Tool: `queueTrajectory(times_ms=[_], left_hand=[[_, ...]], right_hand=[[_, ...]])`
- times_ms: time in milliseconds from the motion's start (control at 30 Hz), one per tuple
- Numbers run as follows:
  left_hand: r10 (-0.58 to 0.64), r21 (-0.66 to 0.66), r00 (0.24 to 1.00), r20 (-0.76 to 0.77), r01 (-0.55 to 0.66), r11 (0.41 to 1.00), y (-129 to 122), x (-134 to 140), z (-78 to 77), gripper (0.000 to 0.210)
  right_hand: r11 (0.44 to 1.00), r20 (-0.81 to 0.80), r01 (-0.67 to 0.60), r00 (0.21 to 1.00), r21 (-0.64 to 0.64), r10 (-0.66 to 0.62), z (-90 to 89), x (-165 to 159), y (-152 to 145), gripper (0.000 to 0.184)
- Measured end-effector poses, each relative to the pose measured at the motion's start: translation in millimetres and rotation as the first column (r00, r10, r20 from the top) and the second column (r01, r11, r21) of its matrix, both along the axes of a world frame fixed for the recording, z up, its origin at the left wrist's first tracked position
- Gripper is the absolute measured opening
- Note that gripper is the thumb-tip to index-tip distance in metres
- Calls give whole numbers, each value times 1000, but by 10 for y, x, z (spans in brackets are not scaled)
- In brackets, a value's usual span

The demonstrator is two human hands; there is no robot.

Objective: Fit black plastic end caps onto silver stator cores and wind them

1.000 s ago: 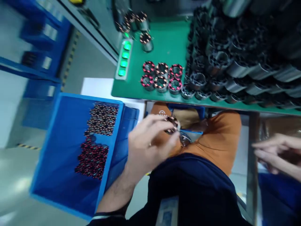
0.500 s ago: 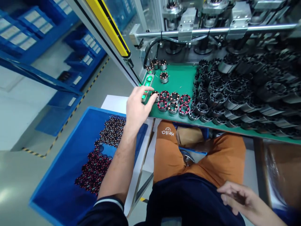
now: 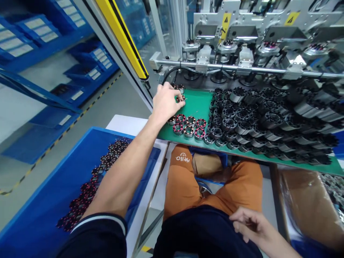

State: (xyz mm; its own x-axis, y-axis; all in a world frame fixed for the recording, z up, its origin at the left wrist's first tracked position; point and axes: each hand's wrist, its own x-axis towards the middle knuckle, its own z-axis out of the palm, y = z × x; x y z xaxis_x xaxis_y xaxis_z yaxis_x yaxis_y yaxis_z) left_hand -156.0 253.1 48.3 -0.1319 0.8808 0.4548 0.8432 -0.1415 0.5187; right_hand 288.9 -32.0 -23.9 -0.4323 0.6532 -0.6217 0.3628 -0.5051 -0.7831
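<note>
My left hand point(image 3: 168, 102) is closed around a small copper-wound motor stator point(image 3: 180, 98) at the back left of the green work surface point(image 3: 197, 102); the fingers cover part of it. Just behind sit other wound stators point(image 3: 179, 88). Nearer the front edge, several stators with red and copper windings point(image 3: 190, 121) stand in two short rows. My right hand point(image 3: 251, 225) hovers over my lap by the dark shirt, loosely curled with fingers apart and nothing in it.
Dark unwound stator cores point(image 3: 242, 118) stand stacked over the right of the surface. Behind runs a metal rail point(image 3: 233, 70) with machine spindles. A blue bin point(image 3: 67, 172) of wound stators lies at left, below a yellow-fronted post point(image 3: 123, 39). A plastic-covered carton point(image 3: 309, 204) is at right.
My left hand has moved from the front-left stators to the single stator farther back and closed on it. The view has shifted, showing more of the machine. My right hand stays over my lap.
</note>
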Motion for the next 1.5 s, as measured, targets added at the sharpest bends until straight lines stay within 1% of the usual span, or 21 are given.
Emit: queueTrajectory(times_ms=[100, 133, 200, 267, 300, 367, 433, 533, 600, 667, 767, 833, 933, 1000, 1067, 1133, 1167, 1267, 1333, 1400, 1500], left_hand=[[-157, 29, 983, 93, 155, 988, -554, 309, 202, 7], [-275, 52, 939, 207, 270, 961, -789, 455, 263, 10], [-461, 141, 802, 380, 442, 886, -1264, 758, 352, 33], [-576, 156, 688, 441, 573, 804, -1664, 1020, 372, 53], [-613, 135, 659, 437, 626, 768, -1820, 1124, 353, 60], [-648, 66, 640, 413, 689, 722, -2043, 1276, 261, 62], [-613, 11, 657, 438, 678, 735, -2177, 1362, 136, 58], [-514, 9, 695, 502, 591, 807, -2284, 1408, -8, 59], [-508, 64, 716, 478, 549, 834, -2322, 1411, -43, 47], [-533, 115, 731, 427, 540, 834, -2346, 1403, -46, 23], [-563, 58, 750, 347, 582, 811, -2370, 1368, -90, 15], [-590, 13, 758, 278, 611, 791, -2377, 1325, -212, 13], [-605, -116, 769, 204, 633, 766, -2365, 1258, -507, 9], [-545, -226, 791, 279, 606, 763, -2344, 1236, -666, 11], [-416, -220, 801, 430, 540, 812, -2317, 1250, -706, 10], [-333, -85, 742, 581, 462, 883, -2285, 1309, -615, 12], [-332, -17, 702, 630, 440, 898, -2269, 1353, -537, 14], [-377, 112, 605, 702, 428, 897, -2230, 1505, -298, 24], [-365, 116, 570, 736, 425, 898, -2213, 1581, -230, 17], [-349, 85, 515, 783, 468, 880, -2196, 1615, -284, 5], [-270, -4, 364, 891, 602, 798, -2158, 1606, -555, 21]], right_hand=[[984, 75, -8, 997, 177, -5, 189, 52, 195, 41], [969, 93, 37, 994, 243, -61, 288, 53, 286, 43], [938, 36, 180, 979, 298, -199, 509, 12, 484, 45], [903, -191, 344, 934, 258, -301, 700, -86, 673, 58], [915, -301, 354, 909, 192, -288, 765, -149, 752, 67], [964, -429, 249, 883, 89, -189, 824, -272, 857, 82], [986, -492, 165, 861, 29, -129, 810, -356, 885, 76], [981, -538, 194, 826, -9, -168, 732, -379, 838, 50], [973, -526, 229, 827, -11, -201, 688, -357, 805, 48], [969, -488, 245, 846, -1, -215, 673, -343, 793, 50], [961, -467, 277, 852, 20, -236, 705, -356, 813, 49], [939, -451, 341, 846, 48, -284, 733, -364, 842, 45], [884, -426, 440, 838, 158, -341, 728, -340, 881, 46], [855, -422, 461, 842, 239, -337, 688, -318, 884, 52], [833, -421, 467, 847, 297, -325, 642, -320, 860, 53], [816, -416, 471, 851, 336, -320, 614, -361, 821, 50], [808, -421, 473, 851, 351, -314, 611, -395, 803, 49], [803, -442, 469, 848, 366, -294, 626, -503, 775, 47], [811, -451, 460, 848, 362, -279, 624, -540, 781, 50], [824, -443, 448, 853, 348, -277, 588, -529, 791, 52], [851, -446, 427, 854, 306, -268, 493, -449, 789, 54]])
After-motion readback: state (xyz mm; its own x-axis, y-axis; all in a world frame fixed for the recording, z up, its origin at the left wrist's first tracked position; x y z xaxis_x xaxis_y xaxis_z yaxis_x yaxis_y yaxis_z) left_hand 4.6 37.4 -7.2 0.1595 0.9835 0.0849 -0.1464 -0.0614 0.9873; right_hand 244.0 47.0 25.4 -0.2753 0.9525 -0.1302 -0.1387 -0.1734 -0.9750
